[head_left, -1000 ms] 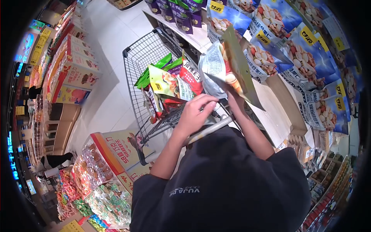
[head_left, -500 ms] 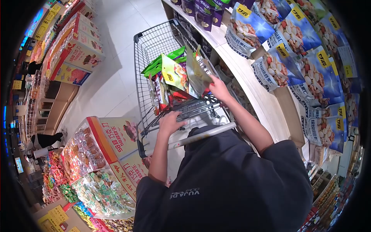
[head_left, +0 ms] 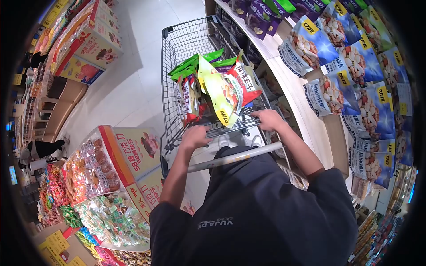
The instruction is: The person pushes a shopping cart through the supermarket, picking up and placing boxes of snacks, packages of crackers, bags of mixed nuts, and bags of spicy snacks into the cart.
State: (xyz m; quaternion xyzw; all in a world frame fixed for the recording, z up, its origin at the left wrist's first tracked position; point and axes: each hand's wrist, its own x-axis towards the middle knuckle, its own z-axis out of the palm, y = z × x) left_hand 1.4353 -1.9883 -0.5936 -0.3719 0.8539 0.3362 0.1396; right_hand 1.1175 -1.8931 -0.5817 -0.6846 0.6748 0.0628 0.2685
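Note:
A wire shopping cart (head_left: 165, 84) stands in front of me, its pale handle (head_left: 235, 158) close to my body. My left hand (head_left: 194, 137) is closed over the wire bars at the cart's near end. On the right side of that same end, my right hand (head_left: 269, 119) has its fingers curled over a bar. Inside lie several snack bags. A yellow-green bag (head_left: 217, 95) leans tilted toward me, and a red-and-white bag (head_left: 245, 83) is beside it. Another red-and-white bag (head_left: 188, 97) sits at the left, with green-topped purple bags (head_left: 191, 64) behind.
Shelves to the right hold blue nut bags (head_left: 310, 46) and purple bags (head_left: 262, 17). To the left stand a candy display (head_left: 104, 173) and stacked cartons (head_left: 95, 40). Tiled floor (head_left: 144, 66) runs along the cart's left. A person (head_left: 42, 148) is at the far left.
My right hand has let go of the yellow-green bag and moved down onto the cart's near bar. The bag now tilts toward me, showing the red-and-white bag beside it.

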